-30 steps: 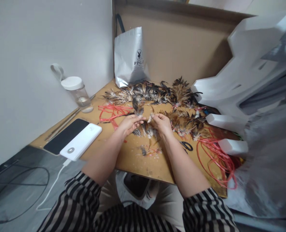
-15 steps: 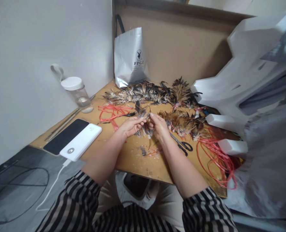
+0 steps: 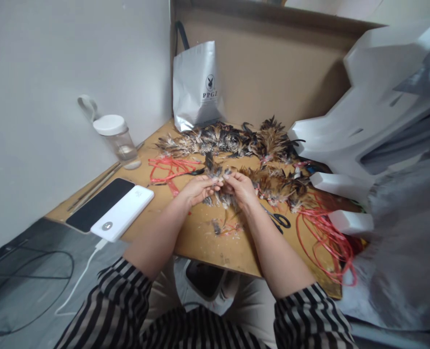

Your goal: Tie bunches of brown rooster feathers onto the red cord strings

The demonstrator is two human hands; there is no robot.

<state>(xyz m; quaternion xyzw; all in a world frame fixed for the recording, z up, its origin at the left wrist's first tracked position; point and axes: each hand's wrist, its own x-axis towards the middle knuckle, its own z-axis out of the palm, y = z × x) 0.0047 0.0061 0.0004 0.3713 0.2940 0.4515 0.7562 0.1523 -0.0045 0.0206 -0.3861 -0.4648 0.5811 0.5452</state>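
Observation:
My left hand (image 3: 200, 189) pinches a small tuft of dark and pale feathers (image 3: 212, 166) above the middle of the table. Close against it, my right hand (image 3: 239, 188) is closed with thumb and forefinger on the pale lower end of feathers; which ones it grips is partly hidden. Beneath both hands lie more loose feathers (image 3: 220, 199). A row of brown feather bunches (image 3: 280, 185), with bits of red at their bases, runs to the right of my right hand. Black-handled scissors (image 3: 280, 221) lie beside my right wrist, their blades partly covered by it.
Behind lies a long heap of feathers (image 3: 222, 138) before a silver bag (image 3: 195, 87). Red plastic strips (image 3: 171, 167) lie left, and a red strip bundle (image 3: 324, 237) right. A phone (image 3: 102, 203), white power bank (image 3: 123, 213) and lidded cup (image 3: 118, 140) stand left; white foam (image 3: 327, 131) borders the right.
My right fingers have come closer to the left ones, at the base of the tuft. My right wrist now covers more of the scissors.

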